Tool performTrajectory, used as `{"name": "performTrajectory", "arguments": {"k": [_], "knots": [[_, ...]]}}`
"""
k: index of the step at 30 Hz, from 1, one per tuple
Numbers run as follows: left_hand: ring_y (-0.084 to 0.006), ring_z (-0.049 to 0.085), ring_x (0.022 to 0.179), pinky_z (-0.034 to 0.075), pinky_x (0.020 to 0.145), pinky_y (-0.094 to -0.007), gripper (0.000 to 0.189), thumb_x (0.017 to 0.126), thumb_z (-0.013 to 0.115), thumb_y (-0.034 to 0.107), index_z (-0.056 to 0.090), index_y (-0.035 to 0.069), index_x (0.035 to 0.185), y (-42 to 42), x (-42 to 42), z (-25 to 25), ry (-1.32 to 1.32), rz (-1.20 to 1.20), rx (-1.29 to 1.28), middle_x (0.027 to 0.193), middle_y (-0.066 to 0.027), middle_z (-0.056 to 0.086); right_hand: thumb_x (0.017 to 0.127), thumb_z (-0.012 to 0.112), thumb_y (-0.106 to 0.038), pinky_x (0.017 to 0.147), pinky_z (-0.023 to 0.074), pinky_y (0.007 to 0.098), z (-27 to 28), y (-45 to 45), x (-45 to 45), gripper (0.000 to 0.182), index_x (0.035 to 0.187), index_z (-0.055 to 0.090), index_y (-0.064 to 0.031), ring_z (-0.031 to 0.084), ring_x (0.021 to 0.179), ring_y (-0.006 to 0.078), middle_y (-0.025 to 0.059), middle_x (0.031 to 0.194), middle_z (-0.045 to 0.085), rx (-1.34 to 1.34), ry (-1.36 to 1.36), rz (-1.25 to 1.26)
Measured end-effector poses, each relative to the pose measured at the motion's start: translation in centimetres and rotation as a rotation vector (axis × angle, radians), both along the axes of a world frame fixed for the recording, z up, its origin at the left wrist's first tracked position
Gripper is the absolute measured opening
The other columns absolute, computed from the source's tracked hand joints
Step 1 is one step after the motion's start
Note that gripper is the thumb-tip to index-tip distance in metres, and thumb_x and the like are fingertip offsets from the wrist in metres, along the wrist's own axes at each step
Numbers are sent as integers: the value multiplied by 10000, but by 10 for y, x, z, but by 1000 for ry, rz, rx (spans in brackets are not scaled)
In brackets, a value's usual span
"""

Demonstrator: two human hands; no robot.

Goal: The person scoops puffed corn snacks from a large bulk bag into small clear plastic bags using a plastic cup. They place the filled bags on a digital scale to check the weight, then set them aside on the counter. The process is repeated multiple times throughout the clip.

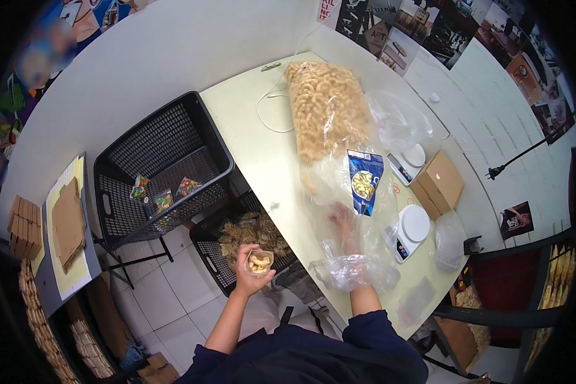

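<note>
My left hand [247, 278] holds a small clear plastic cup [261, 273] with several pieces of elbow-shaped puffed snack [258, 261] in it, out over the floor side of the table. My right hand [344, 222] reaches through the gathered mouth of a large clear plastic bag [329, 185] lying on the table. The film blurs its fingers, and whether they hold anything does not show. Beyond them, the bag's far end bulges with the same curled snacks [329, 110]. A blue printed pouch [365, 182] bearing writing lies at the bag's right side.
Two white kitchen scales [415, 223] and a cardboard box [438, 185] stand along the table's right side. A black plastic crate [163, 158] holds small candy packets. Below it, another crate [209, 261] contains bagged snacks. Flattened cardboard [68, 223] lies at left. A white cable [260, 113] crosses the tabletop.
</note>
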State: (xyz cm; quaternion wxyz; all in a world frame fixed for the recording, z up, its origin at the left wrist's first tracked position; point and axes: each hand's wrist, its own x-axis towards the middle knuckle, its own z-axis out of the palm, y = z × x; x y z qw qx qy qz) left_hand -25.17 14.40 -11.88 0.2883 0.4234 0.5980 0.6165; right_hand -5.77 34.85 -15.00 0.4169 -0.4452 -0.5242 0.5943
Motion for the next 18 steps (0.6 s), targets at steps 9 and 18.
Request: {"name": "performTrajectory", "arguments": {"k": [9, 18], "knots": [[-168, 454, 904, 393, 805, -293, 747, 554, 745, 174, 326, 49, 1159, -30, 83, 14, 11, -25, 32, 985, -80, 412, 838, 475, -74, 769, 447, 298, 15, -96, 87, 338, 1162, 463, 23, 537, 868, 160, 114, 1075, 545, -245, 333, -164], [-214, 445, 934, 390, 824, -320, 827, 518, 783, 182, 306, 6, 1170, -44, 197, 24, 113, -98, 107, 1040, -121, 375, 823, 480, -34, 651, 459, 253, 64, -184, 187, 219, 1018, 533, 52, 550, 673, 127, 99, 868, 584, -145, 134, -278]]}}
